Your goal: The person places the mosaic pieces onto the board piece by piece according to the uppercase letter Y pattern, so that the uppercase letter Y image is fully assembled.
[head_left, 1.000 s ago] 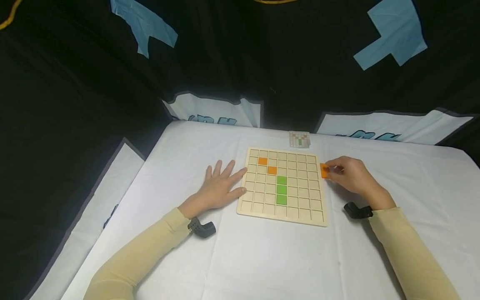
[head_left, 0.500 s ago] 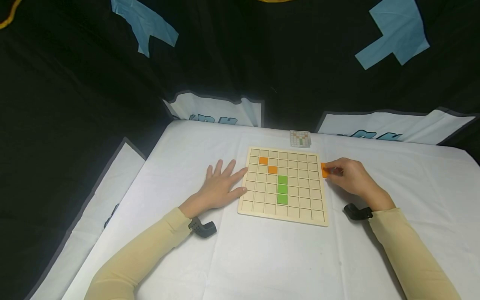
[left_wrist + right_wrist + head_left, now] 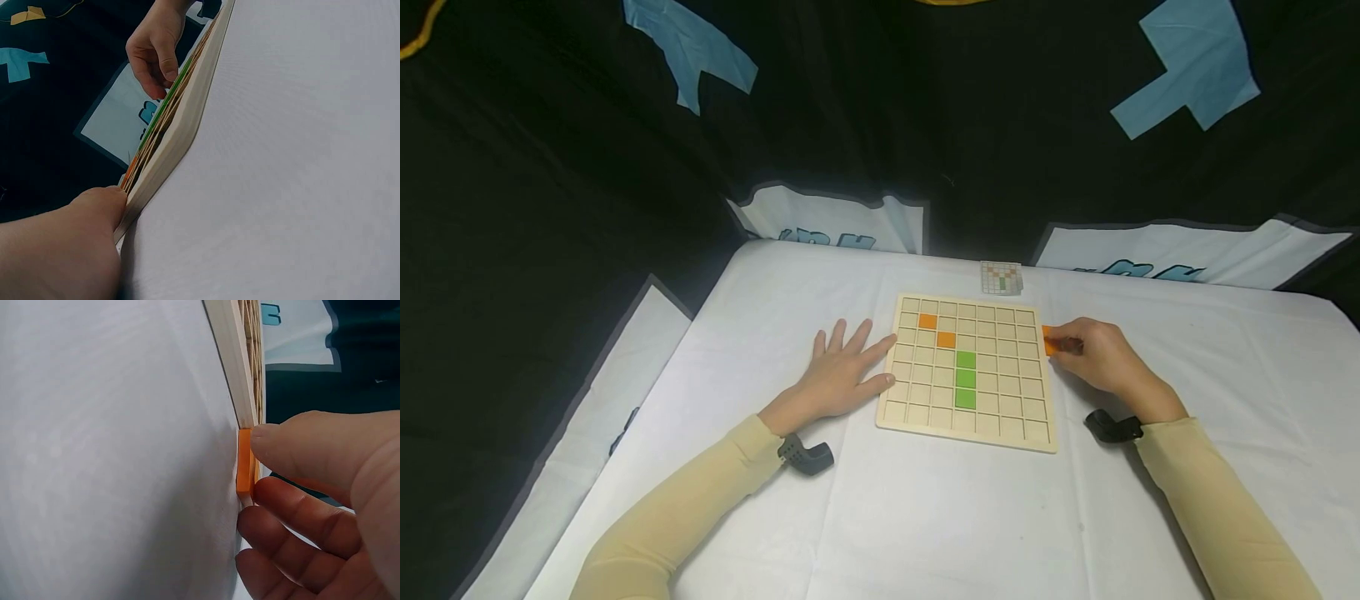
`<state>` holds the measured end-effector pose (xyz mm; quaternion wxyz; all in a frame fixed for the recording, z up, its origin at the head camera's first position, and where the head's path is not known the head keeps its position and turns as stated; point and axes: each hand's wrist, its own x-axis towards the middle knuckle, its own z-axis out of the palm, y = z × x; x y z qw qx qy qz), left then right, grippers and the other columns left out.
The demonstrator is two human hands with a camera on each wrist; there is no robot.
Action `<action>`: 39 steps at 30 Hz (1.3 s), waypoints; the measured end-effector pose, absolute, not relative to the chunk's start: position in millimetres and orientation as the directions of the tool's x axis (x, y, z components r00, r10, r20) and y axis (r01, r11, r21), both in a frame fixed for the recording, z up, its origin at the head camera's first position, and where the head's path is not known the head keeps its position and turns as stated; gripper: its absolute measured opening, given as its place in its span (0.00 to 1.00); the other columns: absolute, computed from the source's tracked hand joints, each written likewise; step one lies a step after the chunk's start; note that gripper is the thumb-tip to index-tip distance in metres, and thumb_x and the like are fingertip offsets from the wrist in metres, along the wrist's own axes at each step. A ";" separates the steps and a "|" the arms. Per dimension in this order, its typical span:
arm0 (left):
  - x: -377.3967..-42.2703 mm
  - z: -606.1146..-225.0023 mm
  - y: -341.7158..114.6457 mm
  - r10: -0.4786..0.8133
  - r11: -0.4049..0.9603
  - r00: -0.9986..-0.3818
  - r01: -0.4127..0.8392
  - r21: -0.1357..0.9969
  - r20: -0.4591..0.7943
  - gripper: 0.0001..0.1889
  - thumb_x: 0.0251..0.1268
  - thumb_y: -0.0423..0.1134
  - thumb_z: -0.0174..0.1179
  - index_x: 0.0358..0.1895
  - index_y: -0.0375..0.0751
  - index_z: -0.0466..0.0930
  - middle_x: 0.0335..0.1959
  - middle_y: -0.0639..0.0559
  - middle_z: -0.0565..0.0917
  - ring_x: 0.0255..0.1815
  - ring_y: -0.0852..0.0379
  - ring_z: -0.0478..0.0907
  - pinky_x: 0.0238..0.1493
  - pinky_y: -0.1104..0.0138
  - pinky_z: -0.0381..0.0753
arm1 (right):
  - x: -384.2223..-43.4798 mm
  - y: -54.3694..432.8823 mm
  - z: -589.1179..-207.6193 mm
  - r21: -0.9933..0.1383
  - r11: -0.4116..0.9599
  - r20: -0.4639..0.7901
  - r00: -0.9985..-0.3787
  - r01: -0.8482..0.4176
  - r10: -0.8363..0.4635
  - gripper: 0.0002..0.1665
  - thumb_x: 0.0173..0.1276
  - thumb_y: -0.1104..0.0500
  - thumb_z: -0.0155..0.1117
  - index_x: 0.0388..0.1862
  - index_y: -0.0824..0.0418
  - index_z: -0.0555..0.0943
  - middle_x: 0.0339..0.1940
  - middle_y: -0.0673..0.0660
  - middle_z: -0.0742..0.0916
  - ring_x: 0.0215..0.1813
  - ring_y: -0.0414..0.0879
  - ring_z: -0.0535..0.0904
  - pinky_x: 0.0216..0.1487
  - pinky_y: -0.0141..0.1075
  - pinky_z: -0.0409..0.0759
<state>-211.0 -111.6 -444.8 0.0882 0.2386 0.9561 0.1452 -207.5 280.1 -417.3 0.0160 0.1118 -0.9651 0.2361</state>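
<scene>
A pale wooden grid board (image 3: 925,400) lies on the white table, with orange squares (image 3: 946,340) and green squares (image 3: 966,378) in some cells. My left hand (image 3: 829,382) lies with fingers spread, its thumb and index fingertips at the board's left edge. Against the board's right edge is an orange tile (image 3: 1048,340), partly covered by my right hand (image 3: 1096,357). In the right wrist view, thumb and index finger pinch this tile (image 3: 244,461), which sits low beside the board's wooden side (image 3: 231,356). The other fingers of that hand are bent and hold nothing.
Behind the board, a small card (image 3: 1002,278) printed with a coloured grid lies on the white tablecloth (image 3: 940,517). Black cloth (image 3: 970,150) with blue and white patches hangs at the back and left. Both wrists carry dark bands with curved mounts (image 3: 1114,427).
My right hand has shifted slightly, and its fingers cover more of the orange tile. The left hand and the squares on the board have stayed put.
</scene>
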 end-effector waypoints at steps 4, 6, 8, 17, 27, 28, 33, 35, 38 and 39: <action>-210.5 -444.5 -111.5 0.482 0.845 -0.870 0.431 0.316 -0.103 0.36 0.76 0.65 0.44 0.83 0.61 0.52 0.85 0.38 0.46 0.83 0.25 0.34 0.77 0.29 0.34 | -207.0 279.6 -417.4 -0.455 0.863 0.080 -0.975 -0.221 -0.208 0.22 0.61 0.70 0.68 0.56 0.72 0.84 0.51 0.71 0.87 0.45 0.57 0.81 0.49 0.52 0.82; -210.5 -445.0 -111.4 0.482 0.846 -0.870 0.430 0.315 -0.107 0.36 0.76 0.65 0.43 0.83 0.61 0.52 0.85 0.38 0.45 0.83 0.25 0.33 0.77 0.29 0.34 | -206.6 279.1 -417.1 -0.456 0.863 0.074 -0.976 -0.217 -0.206 0.22 0.62 0.70 0.68 0.56 0.72 0.84 0.51 0.71 0.87 0.46 0.57 0.82 0.50 0.53 0.82; -210.6 -445.4 -111.3 0.481 0.847 -0.870 0.427 0.316 -0.112 0.36 0.76 0.66 0.43 0.83 0.62 0.52 0.85 0.39 0.45 0.83 0.25 0.33 0.78 0.29 0.34 | -206.3 278.7 -416.9 -0.458 0.864 0.068 -0.977 -0.212 -0.204 0.23 0.62 0.70 0.69 0.57 0.72 0.84 0.52 0.71 0.87 0.46 0.58 0.82 0.51 0.54 0.82; -210.2 -446.6 -110.8 0.481 0.847 -0.870 0.428 0.314 -0.111 0.36 0.76 0.66 0.43 0.83 0.62 0.52 0.85 0.39 0.45 0.83 0.26 0.33 0.78 0.29 0.34 | -203.5 279.5 -417.0 -0.446 0.865 0.062 -0.972 -0.230 -0.226 0.21 0.62 0.70 0.69 0.54 0.73 0.84 0.49 0.71 0.87 0.45 0.58 0.82 0.50 0.53 0.83; -210.7 -446.8 -110.7 0.484 0.845 -0.868 0.432 0.316 -0.109 0.36 0.76 0.65 0.43 0.83 0.61 0.52 0.85 0.39 0.45 0.83 0.25 0.33 0.77 0.29 0.34 | -200.5 278.7 -416.4 -0.437 0.862 0.078 -0.965 -0.257 -0.249 0.19 0.59 0.71 0.70 0.51 0.74 0.85 0.43 0.69 0.87 0.40 0.54 0.80 0.44 0.47 0.80; -210.7 -446.5 -110.7 0.484 0.845 -0.868 0.431 0.317 -0.110 0.36 0.76 0.65 0.44 0.83 0.61 0.52 0.85 0.39 0.45 0.83 0.25 0.33 0.77 0.29 0.34 | -200.5 278.6 -416.4 -0.434 0.862 0.082 -0.964 -0.262 -0.252 0.19 0.59 0.71 0.70 0.51 0.74 0.85 0.43 0.69 0.87 0.40 0.54 0.80 0.44 0.47 0.80; -210.6 -446.0 -111.3 0.481 0.848 -0.869 0.428 0.312 -0.114 0.36 0.76 0.66 0.43 0.83 0.61 0.51 0.85 0.39 0.45 0.83 0.25 0.33 0.78 0.29 0.34 | -200.3 277.0 -416.6 -0.429 0.864 0.082 -0.963 -0.266 -0.256 0.20 0.59 0.70 0.71 0.51 0.74 0.85 0.43 0.68 0.87 0.40 0.54 0.79 0.44 0.46 0.80; -210.8 -446.0 -111.6 0.480 0.848 -0.870 0.427 0.314 -0.114 0.36 0.76 0.66 0.43 0.83 0.61 0.51 0.85 0.39 0.45 0.83 0.25 0.33 0.78 0.29 0.34 | -200.4 276.2 -417.0 -0.429 0.865 0.076 -0.965 -0.260 -0.252 0.20 0.59 0.70 0.71 0.52 0.74 0.85 0.43 0.68 0.87 0.41 0.54 0.79 0.45 0.47 0.80; -211.0 -446.0 -112.0 0.482 0.847 -0.869 0.428 0.314 -0.113 0.36 0.76 0.66 0.43 0.83 0.61 0.51 0.85 0.39 0.45 0.83 0.25 0.33 0.78 0.29 0.34 | -200.5 275.2 -417.3 -0.428 0.867 0.070 -0.966 -0.254 -0.248 0.20 0.60 0.70 0.71 0.52 0.73 0.85 0.45 0.69 0.88 0.42 0.55 0.80 0.47 0.49 0.81; -211.1 -446.1 -112.1 0.481 0.847 -0.869 0.429 0.313 -0.112 0.36 0.76 0.66 0.43 0.83 0.61 0.51 0.85 0.39 0.45 0.83 0.25 0.33 0.78 0.29 0.34 | -200.5 275.1 -417.3 -0.428 0.868 0.067 -0.966 -0.252 -0.248 0.20 0.60 0.70 0.71 0.52 0.73 0.85 0.45 0.69 0.88 0.42 0.56 0.80 0.47 0.50 0.81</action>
